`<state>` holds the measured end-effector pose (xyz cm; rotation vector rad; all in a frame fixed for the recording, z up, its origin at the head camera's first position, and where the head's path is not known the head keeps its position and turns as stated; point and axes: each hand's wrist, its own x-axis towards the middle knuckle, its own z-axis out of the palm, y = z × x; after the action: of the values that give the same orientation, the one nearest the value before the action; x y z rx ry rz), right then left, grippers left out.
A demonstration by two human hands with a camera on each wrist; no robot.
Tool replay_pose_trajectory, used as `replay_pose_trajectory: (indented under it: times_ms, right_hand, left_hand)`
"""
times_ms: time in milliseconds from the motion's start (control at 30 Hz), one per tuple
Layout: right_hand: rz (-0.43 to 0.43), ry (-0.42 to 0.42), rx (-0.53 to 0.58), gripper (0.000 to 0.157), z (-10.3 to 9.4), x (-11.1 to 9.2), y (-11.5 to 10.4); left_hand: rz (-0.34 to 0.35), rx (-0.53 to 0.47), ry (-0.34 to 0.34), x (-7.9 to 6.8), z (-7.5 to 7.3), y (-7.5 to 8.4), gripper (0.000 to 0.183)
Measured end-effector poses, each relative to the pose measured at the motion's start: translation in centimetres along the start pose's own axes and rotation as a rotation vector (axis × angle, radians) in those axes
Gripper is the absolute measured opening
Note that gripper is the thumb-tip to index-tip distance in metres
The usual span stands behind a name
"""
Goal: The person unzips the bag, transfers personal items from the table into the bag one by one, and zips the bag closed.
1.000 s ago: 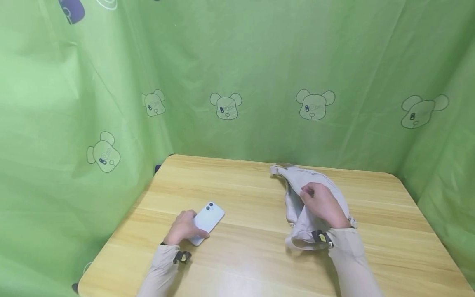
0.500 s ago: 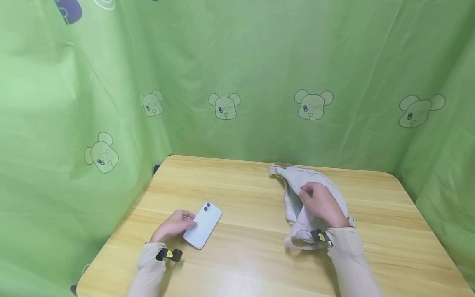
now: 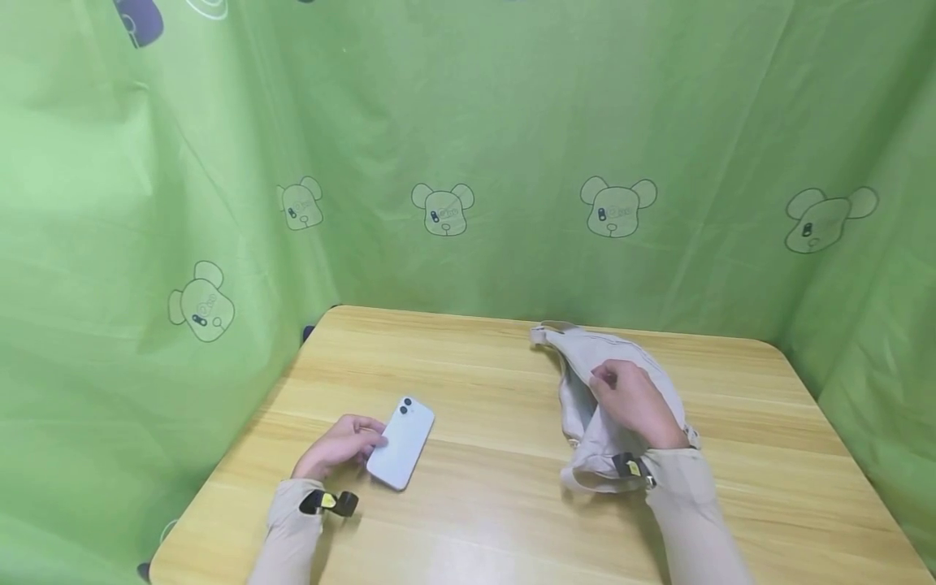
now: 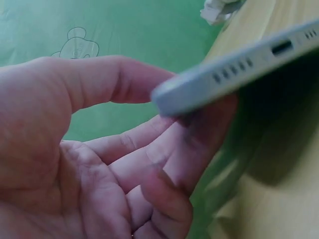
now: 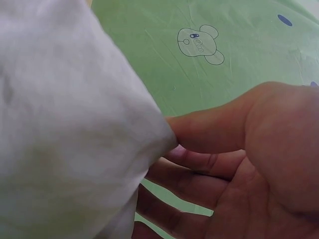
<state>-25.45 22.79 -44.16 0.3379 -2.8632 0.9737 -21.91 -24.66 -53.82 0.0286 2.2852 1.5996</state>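
Note:
A pale smartphone [image 3: 400, 445] with two camera lenses faces back-up at the left of the table. My left hand [image 3: 344, 443] pinches its left long side, thumb on top and fingers beneath. In the left wrist view the phone's end [image 4: 234, 69], with its charging port, is raised off the tabletop. On the right lies a light grey fabric bag [image 3: 585, 349], its opening gaping toward the left. My right hand [image 3: 636, 402] pinches the bag's edge; in the right wrist view the cloth [image 5: 84, 124] is drawn to a point between thumb and fingers. The bag's inside is mostly hidden.
The wooden table [image 3: 483, 504] has rounded corners. A green curtain [image 3: 512, 268] printed with bear heads hangs around its back and sides. A strap loop [image 3: 595, 481] of the bag hangs near my right wrist.
My left hand has shifted its hold from across the phone's lower part to its left side, and the phone has moved slightly left and tilted. The right hand and bag stay put.

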Motion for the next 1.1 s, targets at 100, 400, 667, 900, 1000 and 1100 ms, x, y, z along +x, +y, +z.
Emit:
replay_pose_trajectory:
  times_ms: [100, 400, 667, 900, 1000, 1100]
  right_hand:
    - [-0.001, 0.000, 0.001, 0.023, -0.1, 0.0, 0.0]
    - [0.003, -0.007, 0.002, 0.022, -0.1, 0.0, 0.1]
    - [0.002, -0.003, -0.002, 0.024, -0.2, 0.0, 0.2]
    - [0.004, -0.001, 0.009, 0.023, -0.2, -0.1, 0.3]
    - [0.005, -0.003, 0.008, 0.023, -0.1, -0.1, 0.3]
    - [0.007, -0.006, 0.009, 0.024, -0.1, -0.1, 0.3]
  left_hand:
    - [0.014, -0.027, -0.004, 0.2, -0.1, 0.1, 0.045]
    - [0.051, -0.185, -0.023, 0.9, 0.1, 0.9, 0.050]
    - [0.052, -0.292, -0.038, 1.8, 0.9, 2.7, 0.055]
    - [0.049, -0.355, -0.008, 3.1, 1.9, 4.7, 0.050]
    - [0.050, -0.393, 0.005, 3.7, 2.3, 5.8, 0.046]
    - [0.071, -0.411, 0.003, 4.1, 2.8, 7.0, 0.045]
